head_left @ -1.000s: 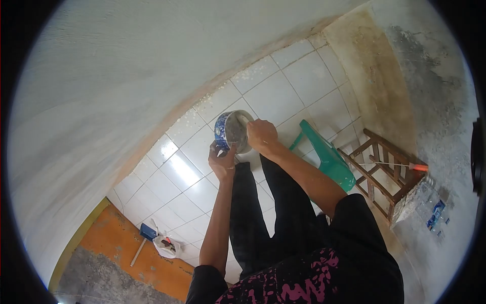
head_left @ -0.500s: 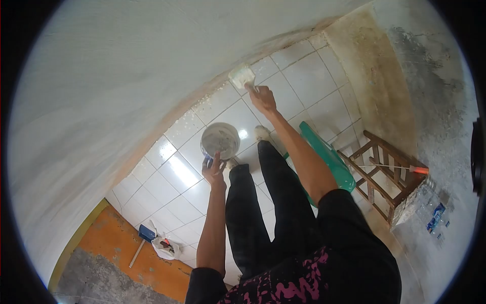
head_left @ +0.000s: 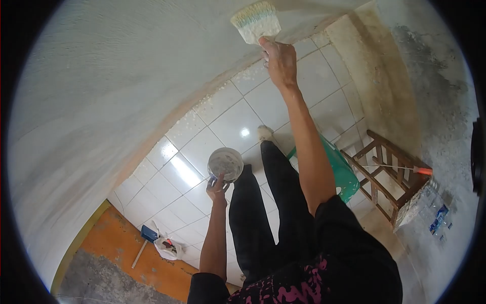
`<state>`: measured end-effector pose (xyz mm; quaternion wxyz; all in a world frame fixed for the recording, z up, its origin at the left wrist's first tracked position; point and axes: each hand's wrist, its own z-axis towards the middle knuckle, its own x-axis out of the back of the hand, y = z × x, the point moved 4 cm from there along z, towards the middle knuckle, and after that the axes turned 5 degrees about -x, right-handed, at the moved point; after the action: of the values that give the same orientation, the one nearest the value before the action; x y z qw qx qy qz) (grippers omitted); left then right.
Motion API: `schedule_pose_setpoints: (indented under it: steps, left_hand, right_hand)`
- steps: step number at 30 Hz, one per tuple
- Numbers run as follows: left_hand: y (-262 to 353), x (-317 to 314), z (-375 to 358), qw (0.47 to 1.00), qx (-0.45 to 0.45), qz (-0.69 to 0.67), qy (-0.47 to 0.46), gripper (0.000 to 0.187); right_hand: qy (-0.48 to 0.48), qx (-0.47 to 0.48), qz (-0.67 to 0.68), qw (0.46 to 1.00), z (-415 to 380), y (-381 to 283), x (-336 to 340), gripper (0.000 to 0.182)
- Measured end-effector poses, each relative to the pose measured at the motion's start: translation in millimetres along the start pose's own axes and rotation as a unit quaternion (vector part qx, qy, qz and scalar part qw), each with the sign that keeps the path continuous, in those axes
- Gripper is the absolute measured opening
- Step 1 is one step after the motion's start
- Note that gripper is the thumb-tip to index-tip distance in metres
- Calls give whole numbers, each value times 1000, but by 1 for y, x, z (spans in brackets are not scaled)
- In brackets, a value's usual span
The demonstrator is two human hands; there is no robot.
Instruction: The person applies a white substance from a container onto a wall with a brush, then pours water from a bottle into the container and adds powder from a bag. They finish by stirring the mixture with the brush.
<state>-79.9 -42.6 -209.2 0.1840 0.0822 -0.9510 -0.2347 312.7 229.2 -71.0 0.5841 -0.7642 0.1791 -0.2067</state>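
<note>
A wide paintbrush [head_left: 257, 23] with pale, paint-coated bristles is gripped by its handle in my right hand [head_left: 280, 61]. Its bristles overlap the grey-white wall [head_left: 126, 66] at the top of the view. Lower down, my left hand [head_left: 217, 187] holds a round bucket [head_left: 225, 164] by its near rim, thumb over the edge. Greyish residue coats the inside of the bucket. It hangs in front of my legs, above the tiled floor.
White floor tiles [head_left: 223, 121] carry paint spatters along the wall. A green plastic stool [head_left: 336, 162] and a wooden stool [head_left: 377, 177] stand at the right, with a long orange-handled tool [head_left: 421, 171] and plastic bottles [head_left: 436, 215]. Lower left are a blue dustpan [head_left: 149, 233] and a white bag [head_left: 167, 248].
My right hand has raised the brush from over the floor tiles up to the wall. My left hand and the bucket have moved lower in the view, closer to my legs.
</note>
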Motion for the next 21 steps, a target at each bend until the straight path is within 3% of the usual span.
schedule_pose_setpoints:
  steps: [5,7,8,10,14,17,19,21]
  left_hand:
    - [11,-17,1,999,-14,-27,-26,79]
    - [13,-20,-4,999,-17,-17,-27,80]
    - [16,-22,-5,999,-21,-7,-31,80]
    - [12,-22,-7,999,-19,8,-38,81]
    - [3,-21,-9,998,-20,19,-48,77]
    - [-5,-16,-8,999,-11,17,-40,75]
    - [-3,-15,-8,999,-9,9,-41,73]
    - [-10,-10,-10,999,16,23,-38,73]
  right_hand:
    - [-1,-126,-95,988,22,152,3,44]
    - [8,-283,-154,947,6,191,15,46]
    - [6,-280,-154,948,4,196,16,46]
    - [-36,-387,-215,896,-14,214,16,65]
    - [-23,-323,-261,910,11,207,-14,66]
    - [-62,-286,-228,929,14,132,-44,66]
    - [77,-177,-306,932,-1,100,-43,60]
    - [40,-194,-269,942,-11,62,-41,61]
